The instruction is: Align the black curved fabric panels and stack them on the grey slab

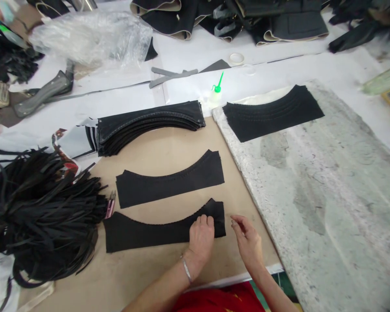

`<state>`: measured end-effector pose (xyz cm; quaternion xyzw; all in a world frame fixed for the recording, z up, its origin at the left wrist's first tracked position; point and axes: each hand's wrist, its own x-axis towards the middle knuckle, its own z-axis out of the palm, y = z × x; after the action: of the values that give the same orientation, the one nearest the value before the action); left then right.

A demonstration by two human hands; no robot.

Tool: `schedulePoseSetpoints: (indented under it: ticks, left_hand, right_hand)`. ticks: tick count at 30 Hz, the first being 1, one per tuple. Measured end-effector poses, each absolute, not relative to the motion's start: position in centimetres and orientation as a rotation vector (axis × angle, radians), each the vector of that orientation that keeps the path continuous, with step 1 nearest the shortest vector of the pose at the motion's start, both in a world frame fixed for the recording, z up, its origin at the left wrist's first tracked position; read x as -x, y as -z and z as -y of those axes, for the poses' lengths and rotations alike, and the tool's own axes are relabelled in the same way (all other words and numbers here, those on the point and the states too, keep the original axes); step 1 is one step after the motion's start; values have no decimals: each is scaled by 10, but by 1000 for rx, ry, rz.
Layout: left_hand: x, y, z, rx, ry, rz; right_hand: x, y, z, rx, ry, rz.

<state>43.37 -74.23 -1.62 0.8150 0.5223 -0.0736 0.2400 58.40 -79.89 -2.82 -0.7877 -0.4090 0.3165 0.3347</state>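
Apparently to steady it, the left hand (201,239), fingers curled, rests on the right end of the nearest black panel (156,236), laid flat on the brown worktop (117,277); whether that grip pinches it, I can't tell. Just beside, the right hand's (247,242) grip is narrow, perhaps on something tiny; I can't tell.

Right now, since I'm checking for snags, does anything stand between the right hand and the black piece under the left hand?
Nothing visible does: only brown board shows between the right hand and the black piece. The left hand covers part of its right end.
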Motion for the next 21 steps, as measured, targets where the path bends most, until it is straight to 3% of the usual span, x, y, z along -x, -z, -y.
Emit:
schedulePoseSetpoints:
  ticks: [9, 21]
  left_hand:
    - [-421, 3, 722, -1708, -88, -1548]
    - [-415, 8, 722, -1585, -140, -1507]
  right_hand:
    - [-566, 16, 796, 2005, -909, 1055]
    - [-557, 20, 793, 2145, -506, 1647]
